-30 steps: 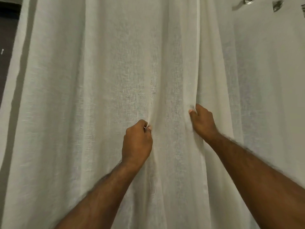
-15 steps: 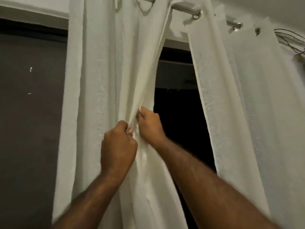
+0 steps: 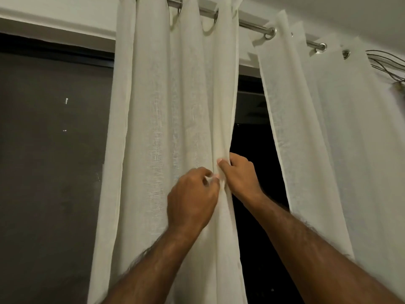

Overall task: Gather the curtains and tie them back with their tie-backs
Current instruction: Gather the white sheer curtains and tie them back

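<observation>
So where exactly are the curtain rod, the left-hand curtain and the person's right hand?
curtain rod (image 3: 252, 25), head view, on the bare metal stretch between the two curtains.
left curtain (image 3: 157, 119), head view, on its hanging folds above the hands.
right hand (image 3: 240, 174), head view, on the back of the hand.

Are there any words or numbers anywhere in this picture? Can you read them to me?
None: no words, numbers, labels or signs show anywhere.
The left curtain, held by the left hand and the right hand, is plain cloth.
The right curtain and the metal rod are bare too.
The small white specks on the dark wall are marks, not letters.
</observation>
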The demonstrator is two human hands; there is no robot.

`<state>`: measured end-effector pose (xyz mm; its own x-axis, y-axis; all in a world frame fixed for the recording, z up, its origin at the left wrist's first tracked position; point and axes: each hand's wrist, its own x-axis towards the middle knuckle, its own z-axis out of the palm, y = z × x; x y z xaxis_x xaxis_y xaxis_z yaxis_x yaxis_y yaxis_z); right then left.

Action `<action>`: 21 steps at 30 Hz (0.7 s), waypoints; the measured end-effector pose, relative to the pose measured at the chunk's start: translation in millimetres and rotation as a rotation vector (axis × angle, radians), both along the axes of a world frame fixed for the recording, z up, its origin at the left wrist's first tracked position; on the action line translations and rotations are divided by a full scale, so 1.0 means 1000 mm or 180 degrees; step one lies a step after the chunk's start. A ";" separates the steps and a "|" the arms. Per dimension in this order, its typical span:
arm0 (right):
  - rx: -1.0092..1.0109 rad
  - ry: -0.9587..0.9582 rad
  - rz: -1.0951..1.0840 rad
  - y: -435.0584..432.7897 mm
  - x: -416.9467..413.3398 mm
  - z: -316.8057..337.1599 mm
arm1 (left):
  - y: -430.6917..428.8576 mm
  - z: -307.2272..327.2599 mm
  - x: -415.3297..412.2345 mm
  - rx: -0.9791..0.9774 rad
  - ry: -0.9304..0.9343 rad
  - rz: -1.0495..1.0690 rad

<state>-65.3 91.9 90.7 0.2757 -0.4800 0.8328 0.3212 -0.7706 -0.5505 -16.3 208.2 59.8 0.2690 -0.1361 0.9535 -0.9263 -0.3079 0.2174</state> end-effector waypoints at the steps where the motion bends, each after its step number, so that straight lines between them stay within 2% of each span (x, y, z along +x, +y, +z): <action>1: 0.0003 -0.0008 -0.0025 -0.004 -0.003 -0.001 | -0.001 0.001 0.005 -0.0167 -0.0046 0.0239; 3: 0.0006 -0.0064 -0.0001 -0.010 -0.008 -0.003 | -0.003 0.005 0.017 -0.0182 0.0196 0.0431; 5: 0.0003 -0.0082 0.0084 -0.015 -0.009 -0.001 | -0.009 0.009 0.025 0.0073 0.0793 0.0146; 7: -0.0064 -0.0011 0.0044 -0.023 -0.010 0.000 | -0.017 0.010 0.028 0.0207 0.0972 -0.0009; 13: -0.0230 0.0093 -0.0256 -0.047 -0.015 0.000 | -0.027 0.004 0.001 -0.0257 0.0613 -0.0675; 21: -0.0089 0.0028 0.0961 -0.034 -0.009 0.002 | -0.047 0.003 -0.014 0.0163 0.0155 -0.0293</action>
<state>-74.1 57.7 92.9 0.4097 -0.3521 0.8415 0.5335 -0.6558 -0.5341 -29.9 161.4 62.8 0.2991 -0.2105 0.9307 -0.9398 -0.2338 0.2491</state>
